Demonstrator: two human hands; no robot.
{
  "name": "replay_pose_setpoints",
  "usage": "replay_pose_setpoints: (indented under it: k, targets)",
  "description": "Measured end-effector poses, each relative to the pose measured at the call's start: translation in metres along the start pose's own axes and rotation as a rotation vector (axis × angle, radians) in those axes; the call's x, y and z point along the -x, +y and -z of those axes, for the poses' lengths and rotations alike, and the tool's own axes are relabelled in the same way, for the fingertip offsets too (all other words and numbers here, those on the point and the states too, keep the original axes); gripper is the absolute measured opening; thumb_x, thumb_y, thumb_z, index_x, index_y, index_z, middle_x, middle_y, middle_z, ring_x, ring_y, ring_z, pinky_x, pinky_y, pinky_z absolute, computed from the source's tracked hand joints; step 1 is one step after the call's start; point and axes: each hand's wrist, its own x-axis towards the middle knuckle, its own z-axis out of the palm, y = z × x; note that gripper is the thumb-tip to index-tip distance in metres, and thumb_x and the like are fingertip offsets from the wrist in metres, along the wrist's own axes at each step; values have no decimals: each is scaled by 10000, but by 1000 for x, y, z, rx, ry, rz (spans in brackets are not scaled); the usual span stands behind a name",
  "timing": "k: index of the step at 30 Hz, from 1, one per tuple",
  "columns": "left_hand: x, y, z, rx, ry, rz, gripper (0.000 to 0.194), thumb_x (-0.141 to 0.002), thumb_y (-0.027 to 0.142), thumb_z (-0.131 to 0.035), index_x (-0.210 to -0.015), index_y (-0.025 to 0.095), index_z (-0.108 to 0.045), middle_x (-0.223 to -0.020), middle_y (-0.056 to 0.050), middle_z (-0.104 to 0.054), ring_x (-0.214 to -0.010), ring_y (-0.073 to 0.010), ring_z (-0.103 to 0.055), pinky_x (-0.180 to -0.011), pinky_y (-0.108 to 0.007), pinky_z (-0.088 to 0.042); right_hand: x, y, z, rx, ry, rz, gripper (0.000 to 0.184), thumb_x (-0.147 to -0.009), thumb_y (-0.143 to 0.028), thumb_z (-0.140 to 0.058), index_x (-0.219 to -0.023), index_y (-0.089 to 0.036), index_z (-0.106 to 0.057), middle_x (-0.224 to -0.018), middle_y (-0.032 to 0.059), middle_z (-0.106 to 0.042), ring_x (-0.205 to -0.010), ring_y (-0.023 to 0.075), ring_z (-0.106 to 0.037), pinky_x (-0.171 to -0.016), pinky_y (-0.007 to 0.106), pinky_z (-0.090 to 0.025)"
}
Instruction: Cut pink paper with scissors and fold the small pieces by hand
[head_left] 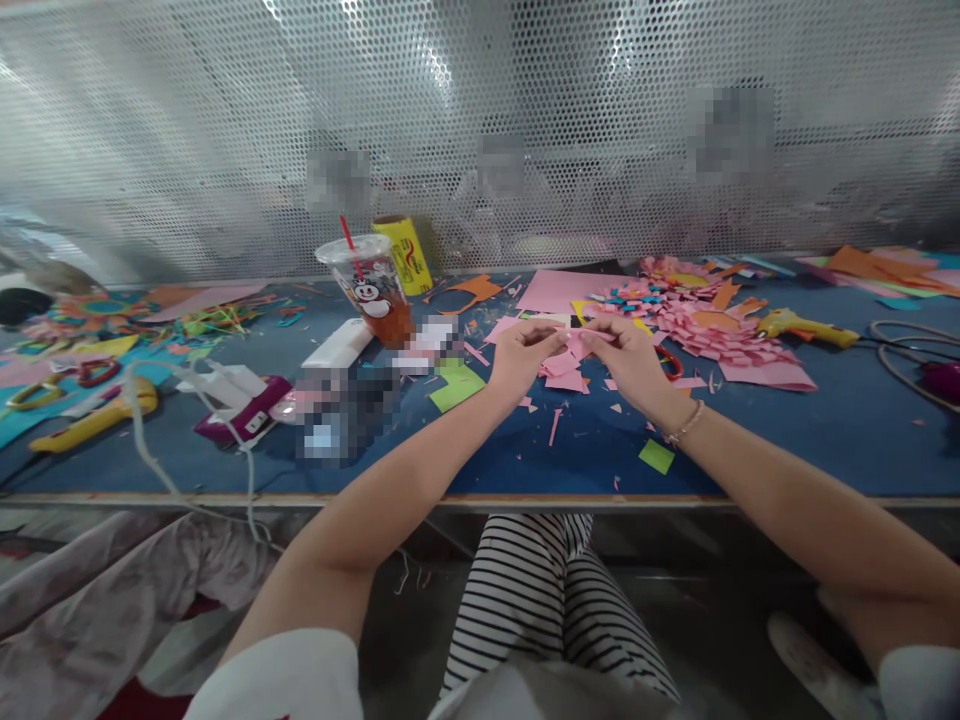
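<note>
Both my left hand (527,352) and my right hand (624,358) pinch a small piece of pink paper (575,342) between thumb and fingers, held over the blue table. Beneath it lie cut pink paper pieces (564,378), with thin scraps scattered around. Red-handled scissors (667,362) lie partly hidden behind my right hand. To the right of that hand are layered pink paper flowers (712,330). A larger pink sheet (551,291) lies behind my hands. Left of my left forearm is a green paper piece (457,386).
A plastic cup (371,290) with a red straw and a yellow can (405,255) stand at the back left. Yellow glue guns lie right (810,328) and left (97,418), with cords. A purple device (244,408) sits left. A perforated metal panel (465,90) rises behind the table.
</note>
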Motion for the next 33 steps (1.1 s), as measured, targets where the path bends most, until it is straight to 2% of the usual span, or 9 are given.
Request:
replay_pose_setpoints:
  k: [16, 33]
  targets:
    - [-1, -2, 0, 18, 76, -29, 187, -604, 301, -739, -721, 167, -683, -697, 0, -674, -656, -97, -624, -709, -276, -542, 1, -1, -4, -68, -57, -62, 189, -736, -363, -623, -799, -186, -601, -701, -3, -573, -616, 102, -531, -608, 259, -467]
    - [0, 2, -1, 35, 75, 24, 210, -600, 345, -737, -718, 181, -677, -693, 6, -651, -661, -94, -604, -743, -296, -538, 2, -6, -4, -8, -51, -38, 178, -741, -360, -620, -800, -194, -596, -697, 0, -578, -641, 115, -542, -626, 266, -483]
